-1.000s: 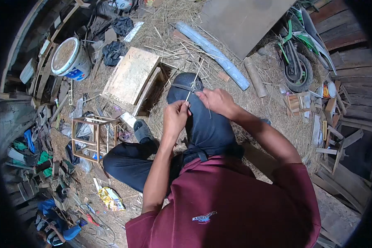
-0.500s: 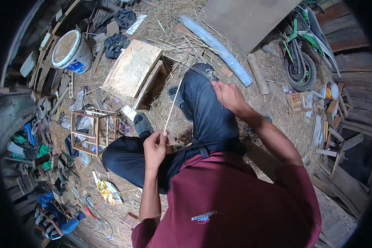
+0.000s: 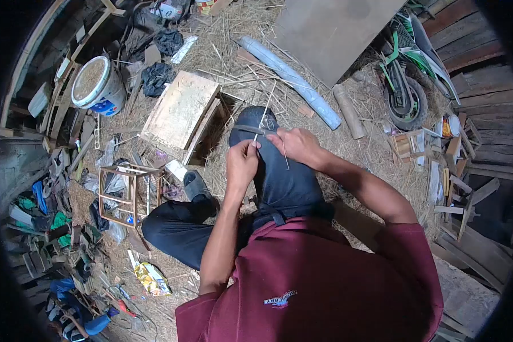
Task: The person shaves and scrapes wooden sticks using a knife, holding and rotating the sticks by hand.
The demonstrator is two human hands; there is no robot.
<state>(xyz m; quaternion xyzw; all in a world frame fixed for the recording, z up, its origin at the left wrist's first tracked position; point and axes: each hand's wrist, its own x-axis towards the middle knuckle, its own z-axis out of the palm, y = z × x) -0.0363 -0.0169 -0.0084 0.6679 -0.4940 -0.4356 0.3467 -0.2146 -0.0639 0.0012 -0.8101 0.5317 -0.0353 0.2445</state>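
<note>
the left hand (image 3: 242,163) is pinching a thin pale strip (image 3: 266,109) between thumb and forefinger, close to its near end, while the rest of the strip is slanting up and away over the knee. the right hand (image 3: 296,146) is lying just beside it, thumb out and fingers curled, seemingly pressing on the end of a flat dark blade (image 3: 247,129); how its fingertips are closing is too small to tell. the blade is lying across the raised knee of the dark trousers (image 3: 282,185), and the strip is crossing it there. a thin loose strand (image 3: 286,158) is hanging below the right hand. for this to be going well, i'd judge, the right hand should be holding the blade steady at one slight angle, the left pulling straight and evenly with its fingertips clear of the edge, and the knee staying firm beneath; too steep a bite could be snapping something this slim. beyond the knee, a wooden box (image 3: 179,108) is sitting on the straw-strewn floor (image 3: 376,188), with a long bluish pole (image 3: 293,80) lying farther out and an open wooden frame (image 3: 132,196) standing off to the left.
</note>
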